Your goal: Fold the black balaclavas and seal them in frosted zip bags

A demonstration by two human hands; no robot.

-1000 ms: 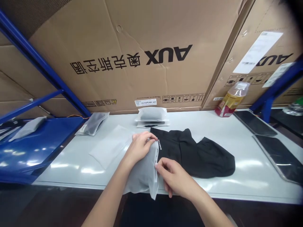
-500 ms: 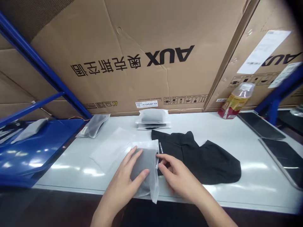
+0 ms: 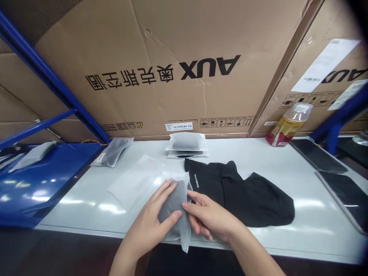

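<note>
A frosted zip bag [image 3: 178, 197] with dark folded contents lies at the front edge of the table. My left hand [image 3: 152, 220] rests on the bag's face, thumb and fingers spread. At the bag's right side, my right hand [image 3: 209, 216] pinches the edge near the opening between thumb and index finger. The other right fingers curl below. Right of the bag a black garment [image 3: 244, 199] with white "ROCKBROS" lettering lies spread, partly behind my right hand. Flat translucent bags [image 3: 129, 184] lie to the left.
Filled frosted bags [image 3: 186, 142] are stacked at the back, and another filled bag [image 3: 113, 152] lies back left. A drink bottle [image 3: 289, 124] and dark flat devices [image 3: 345, 195] stand or lie at right. Large cardboard boxes [image 3: 161, 103] wall the back; a blue frame [image 3: 57, 82] borders the left.
My right thumb and index finger have moved slightly left and down along the bag's right edge, which now bends over. My left hand stays on the bag. The view has shifted slightly.
</note>
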